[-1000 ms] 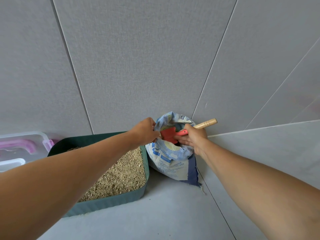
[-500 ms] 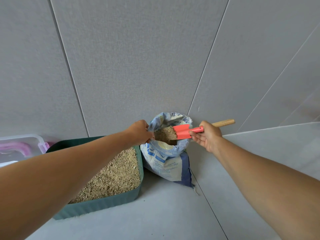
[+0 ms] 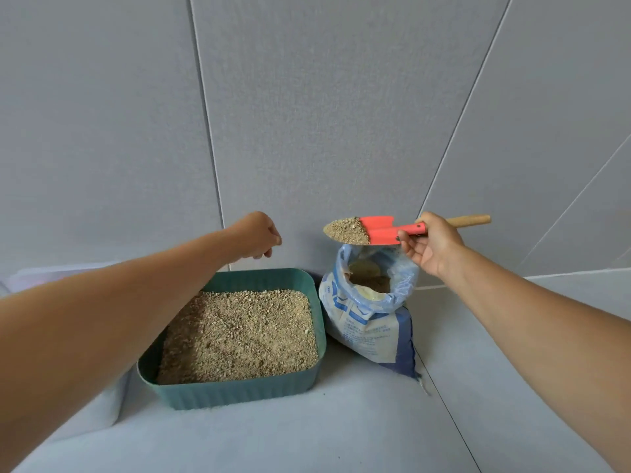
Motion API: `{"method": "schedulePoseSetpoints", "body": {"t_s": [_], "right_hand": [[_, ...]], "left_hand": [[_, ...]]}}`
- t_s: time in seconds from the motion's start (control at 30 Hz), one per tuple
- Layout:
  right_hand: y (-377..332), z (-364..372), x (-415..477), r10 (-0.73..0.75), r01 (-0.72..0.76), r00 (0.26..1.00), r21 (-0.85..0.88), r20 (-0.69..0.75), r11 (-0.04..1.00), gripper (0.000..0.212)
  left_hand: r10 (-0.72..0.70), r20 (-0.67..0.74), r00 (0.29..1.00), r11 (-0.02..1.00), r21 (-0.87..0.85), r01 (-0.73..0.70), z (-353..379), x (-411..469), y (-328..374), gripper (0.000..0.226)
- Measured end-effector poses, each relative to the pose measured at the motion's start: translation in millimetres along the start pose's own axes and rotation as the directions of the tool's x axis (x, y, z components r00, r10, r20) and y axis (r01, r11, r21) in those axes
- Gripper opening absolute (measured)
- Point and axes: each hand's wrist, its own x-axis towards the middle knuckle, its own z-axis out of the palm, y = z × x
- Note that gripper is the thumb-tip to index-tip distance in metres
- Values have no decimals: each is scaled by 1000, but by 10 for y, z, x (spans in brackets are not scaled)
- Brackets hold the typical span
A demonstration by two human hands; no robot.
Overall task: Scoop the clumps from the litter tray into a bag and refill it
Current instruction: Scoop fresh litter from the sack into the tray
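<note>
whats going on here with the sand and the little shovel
A person is refilling a green litter tray. Their right hand holds a red scoop heaped with litter above the open bag, which stands beside the tray. The left hand hovers over the tray's far edge, holding nothing. The scoopful is not yet tipped in.

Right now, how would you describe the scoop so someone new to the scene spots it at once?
Find the green litter tray on the floor, then the blue-and-white bag standing beside its right side. Above the bag's open mouth the right hand holds the scoop. It alone is red, with a wooden handle and tan litter heaped on its tip.
</note>
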Motion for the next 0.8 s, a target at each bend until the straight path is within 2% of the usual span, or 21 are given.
{"method": "schedulePoseSetpoints", "body": {"t_s": [0.1,0.33,0.5,0.67,0.8], "right_hand": [[128,296,-103,31,-27,996,-47,86,999,18],[429,913,-363,81,-49,975,-156,208,987,13],[656,1164,-502,127,-64,955,-231,268,971,12],[825,1340,-636,155,-84,945,-242,289,967,15],[952,1443,-694,181,-107,930,-236,320,966,10]], "left_hand": [[-44,3,999,988,150,44,-294,-45,-224,20],[-122,-38,992,943,309,128,-656,-187,-512,25],[-142,-35,989,928,343,145,-738,-224,-528,26],[-138,-44,990,927,347,144,-781,-263,-554,25],[-135,-42,990,924,355,141,-791,-268,-581,25]]}}
